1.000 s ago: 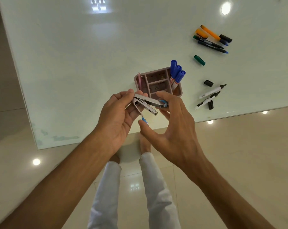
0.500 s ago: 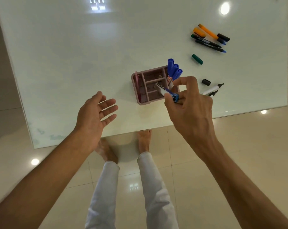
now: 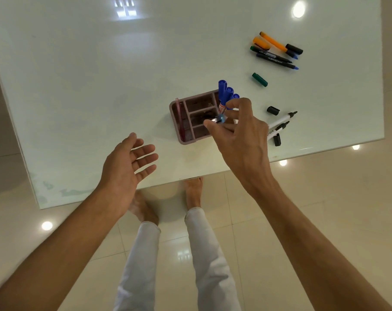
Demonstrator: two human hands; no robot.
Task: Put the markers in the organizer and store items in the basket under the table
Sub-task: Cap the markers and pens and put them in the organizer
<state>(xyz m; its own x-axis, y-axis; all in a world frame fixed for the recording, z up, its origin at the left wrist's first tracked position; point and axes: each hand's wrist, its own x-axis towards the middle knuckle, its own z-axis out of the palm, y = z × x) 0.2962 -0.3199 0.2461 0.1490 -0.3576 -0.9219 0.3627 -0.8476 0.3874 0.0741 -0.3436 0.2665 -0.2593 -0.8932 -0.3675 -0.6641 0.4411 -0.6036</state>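
A pink compartmented organizer (image 3: 181, 136) sits on the white glass table (image 3: 100, 86), with three blue-capped markers (image 3: 223, 90) standing in its right slot. My right hand (image 3: 240, 135) hovers over the organizer's right side, pinching a small metal tool with a light blue end (image 3: 219, 119) that points down into a middle compartment. My left hand (image 3: 127, 162) floats open and empty above the table's near edge, left of the organizer. Two uncapped white markers (image 3: 280, 122) lie to the right of my right hand.
At the far right lie orange, green and dark markers (image 3: 275, 50) in a cluster. A loose green cap (image 3: 259, 79) and two black caps (image 3: 273, 110) (image 3: 277, 139) rest on the glass. My legs and bare feet stand on the tiled floor below the table's edge.
My left hand let go of the metal tool and drew back open. My right hand carried the tool over the organizer and tipped it down into a compartment.
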